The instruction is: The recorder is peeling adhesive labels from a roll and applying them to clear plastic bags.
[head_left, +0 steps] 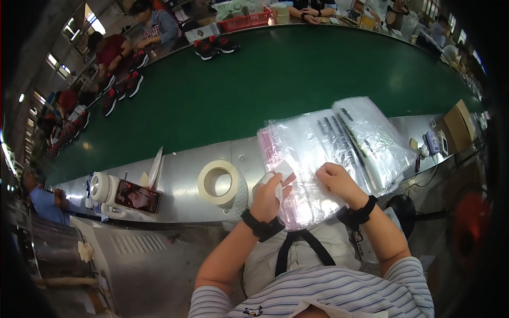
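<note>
My left hand [266, 199] is closed around a small white slip [284, 168], thumb and fingers pinching it above the left side of a stack of clear plastic bags [305, 140]. Curled over the middle of that stack is my right hand [342, 184]; its fingertips are pressed together, and whatever they hold, if anything, is hidden. Just left of my left hand a wide cream roll [202, 183] stands on the metal ledge, with a pale patterned strip [240, 199] hanging beside it. Dark bands circle both wrists.
A second bag pile [371, 138] lies to the right, near a cardboard box [458, 127]. At left are a phone [138, 196] and a white bottle [101, 186]. Beyond the metal ledge [185, 169] runs a green belt [297, 69] carrying black-and-red shoes [207, 49]. Several people sit along its far side.
</note>
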`<state>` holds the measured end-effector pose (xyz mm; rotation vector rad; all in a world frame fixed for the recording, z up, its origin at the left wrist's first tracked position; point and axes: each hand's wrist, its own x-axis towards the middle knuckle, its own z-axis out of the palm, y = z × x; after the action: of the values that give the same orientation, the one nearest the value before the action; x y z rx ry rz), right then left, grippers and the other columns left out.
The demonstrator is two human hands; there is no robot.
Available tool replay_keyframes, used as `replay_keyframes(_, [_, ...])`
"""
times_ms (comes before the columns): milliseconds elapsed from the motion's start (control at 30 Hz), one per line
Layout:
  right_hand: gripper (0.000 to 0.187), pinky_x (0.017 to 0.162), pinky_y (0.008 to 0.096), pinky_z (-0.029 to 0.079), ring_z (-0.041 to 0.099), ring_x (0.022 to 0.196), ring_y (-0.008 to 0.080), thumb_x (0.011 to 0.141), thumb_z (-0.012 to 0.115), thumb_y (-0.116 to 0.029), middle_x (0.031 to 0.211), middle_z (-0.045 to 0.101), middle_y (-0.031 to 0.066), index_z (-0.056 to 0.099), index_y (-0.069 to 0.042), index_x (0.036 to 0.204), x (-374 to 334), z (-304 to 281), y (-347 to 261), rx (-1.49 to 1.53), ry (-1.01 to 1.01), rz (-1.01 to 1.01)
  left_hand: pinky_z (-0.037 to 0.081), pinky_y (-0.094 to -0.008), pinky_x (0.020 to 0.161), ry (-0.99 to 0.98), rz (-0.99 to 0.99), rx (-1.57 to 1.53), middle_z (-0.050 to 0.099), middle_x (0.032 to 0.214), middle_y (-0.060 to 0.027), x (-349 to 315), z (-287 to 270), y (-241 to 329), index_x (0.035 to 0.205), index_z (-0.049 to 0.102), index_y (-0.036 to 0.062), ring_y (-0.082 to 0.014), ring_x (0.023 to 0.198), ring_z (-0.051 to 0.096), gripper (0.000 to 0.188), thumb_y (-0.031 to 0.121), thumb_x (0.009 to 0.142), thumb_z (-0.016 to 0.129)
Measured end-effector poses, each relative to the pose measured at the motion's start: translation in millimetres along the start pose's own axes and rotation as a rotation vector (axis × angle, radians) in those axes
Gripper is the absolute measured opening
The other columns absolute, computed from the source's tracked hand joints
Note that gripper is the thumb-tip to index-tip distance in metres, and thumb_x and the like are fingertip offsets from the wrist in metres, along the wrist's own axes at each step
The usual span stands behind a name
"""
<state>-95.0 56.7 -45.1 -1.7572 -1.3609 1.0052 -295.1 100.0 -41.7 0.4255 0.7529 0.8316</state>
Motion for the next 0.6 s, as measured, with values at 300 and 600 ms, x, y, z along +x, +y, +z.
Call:
replay_keyframes(300, [0.017,0.045,0.0205,0.034,0.041,0.049,0.0058,0.089,0.05,-0.017,0.06,0.044,-0.0018,0.049,-0.005,0.077,-29.7,-12.1,-11.7,0.482,0.202,0.071,0.035,-0.0506,0.099,-0.381,-0.328,-0.158,0.052,0.11,-0.0252,59.3,4.6,-11.7,0.109,0.044,-0.0078,-0.0396,0.111,0.048,0.03,0.013,0.088,0.045])
replay_keyframes(600, [0.007,0.066,0.0293,0.04,0.051,0.071,0.0228,0.081,0.054,-0.001,0.08,0.051,0.0108,0.048,-0.002,0.076,-44.2,-32.9,-41.1,-0.022,0.195,-0.585,0.049,-0.0317,0.055,-0.286,-0.146,0.717,0.06,0.083,-0.016,54.7,75.0,-9.8,0.109,0.051,-0.0058,-0.0231,0.066,0.063,0.032,0.005,0.08,0.047])
